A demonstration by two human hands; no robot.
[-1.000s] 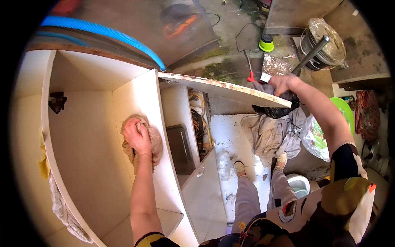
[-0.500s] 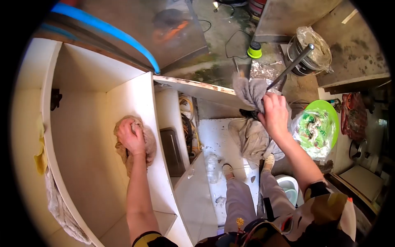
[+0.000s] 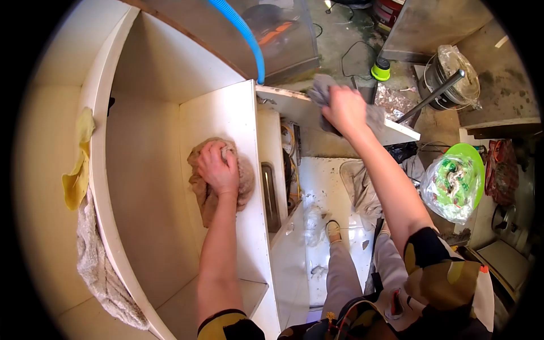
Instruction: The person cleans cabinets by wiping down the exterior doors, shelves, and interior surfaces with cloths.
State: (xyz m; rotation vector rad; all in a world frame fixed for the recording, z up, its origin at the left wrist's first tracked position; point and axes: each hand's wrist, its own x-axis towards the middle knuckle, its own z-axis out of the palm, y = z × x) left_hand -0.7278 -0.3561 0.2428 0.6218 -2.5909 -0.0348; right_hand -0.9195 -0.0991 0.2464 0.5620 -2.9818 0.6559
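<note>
Inside the white cabinet (image 3: 226, 116), my left hand (image 3: 218, 168) is closed on a crumpled brown cloth (image 3: 245, 181), which lies against the inner side panel. My right hand (image 3: 345, 107) grips a grey cloth (image 3: 321, 90) over the top edge of an open cabinet door (image 3: 294, 127). Parts of this cloth stick out on both sides of the fingers. Both palms are hidden from above.
A yellow glove (image 3: 76, 178) and a light towel (image 3: 99, 263) hang over the cabinet's left edge. A blue hose (image 3: 243, 34) hangs behind. To the right are a metal pole (image 3: 433, 96), a plastic-covered bucket (image 3: 447, 79) and a green basin (image 3: 477, 167). Another cloth (image 3: 362, 184) lies below.
My right hand has moved left along the door edge with the grey cloth, away from the pole. My left hand stays on the brown cloth. The view has shifted left.
</note>
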